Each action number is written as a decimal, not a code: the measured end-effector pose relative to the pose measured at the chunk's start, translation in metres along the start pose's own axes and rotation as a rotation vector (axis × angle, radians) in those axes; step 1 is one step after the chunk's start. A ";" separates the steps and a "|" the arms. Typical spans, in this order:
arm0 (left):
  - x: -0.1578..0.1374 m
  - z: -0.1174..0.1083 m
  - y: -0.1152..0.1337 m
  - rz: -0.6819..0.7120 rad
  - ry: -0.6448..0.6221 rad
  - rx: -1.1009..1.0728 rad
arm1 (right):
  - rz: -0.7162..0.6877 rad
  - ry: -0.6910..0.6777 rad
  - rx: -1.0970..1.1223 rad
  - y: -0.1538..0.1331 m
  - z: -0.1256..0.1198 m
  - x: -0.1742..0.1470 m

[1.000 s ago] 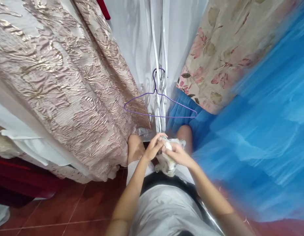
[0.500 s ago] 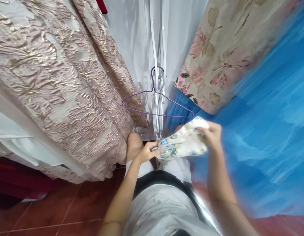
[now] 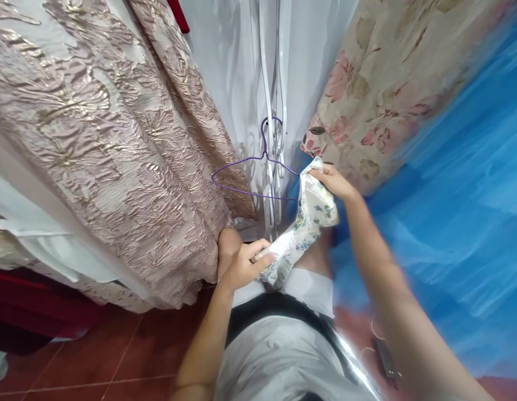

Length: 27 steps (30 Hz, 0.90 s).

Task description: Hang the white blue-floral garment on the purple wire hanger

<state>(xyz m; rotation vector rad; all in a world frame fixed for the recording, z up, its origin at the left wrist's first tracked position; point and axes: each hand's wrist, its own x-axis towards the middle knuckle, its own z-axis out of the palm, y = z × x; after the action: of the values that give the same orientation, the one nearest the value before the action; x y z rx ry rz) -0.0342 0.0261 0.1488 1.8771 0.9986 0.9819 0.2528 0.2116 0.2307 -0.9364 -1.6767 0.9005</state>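
Observation:
A white floral garment (image 3: 306, 228) with blue and yellow flowers is stretched between my two hands above my lap. My left hand (image 3: 247, 264) pinches its lower left end. Up at the right, my right hand (image 3: 331, 181) grips the top corner between thumb and fingers. Just behind the cloth hangs a purple wire hanger (image 3: 242, 193); the garment's upper part covers the hanger's right end. Whether the cloth is looped over that end or only in front of it, I cannot tell.
White straps (image 3: 267, 67) hang down behind the hanger. To the left is a pink and gold brocade dress (image 3: 116, 139). On the right hang a beige floral dress (image 3: 367, 111) and blue tulle (image 3: 442, 250). Red floor tiles (image 3: 133, 356) show below; a small dark object (image 3: 386, 359) lies at lower right.
My right hand has moved up and left, bringing its end of the garment to the hanger's right end. My left hand keeps its hold in nearly the same place.

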 end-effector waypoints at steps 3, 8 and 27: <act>-0.003 -0.011 -0.006 -0.001 0.051 -0.058 | 0.089 -0.155 0.062 -0.016 0.011 0.005; 0.006 -0.049 -0.042 0.054 0.046 0.276 | 0.184 -0.217 0.099 -0.026 0.007 0.002; 0.116 -0.186 -0.065 0.253 0.651 0.763 | 0.214 -0.320 0.132 -0.035 -0.004 0.005</act>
<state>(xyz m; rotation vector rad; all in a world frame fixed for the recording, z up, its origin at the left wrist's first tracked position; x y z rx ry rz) -0.1700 0.2037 0.1964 2.3872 1.7268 1.5758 0.2499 0.2020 0.2648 -0.9291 -1.7786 1.3470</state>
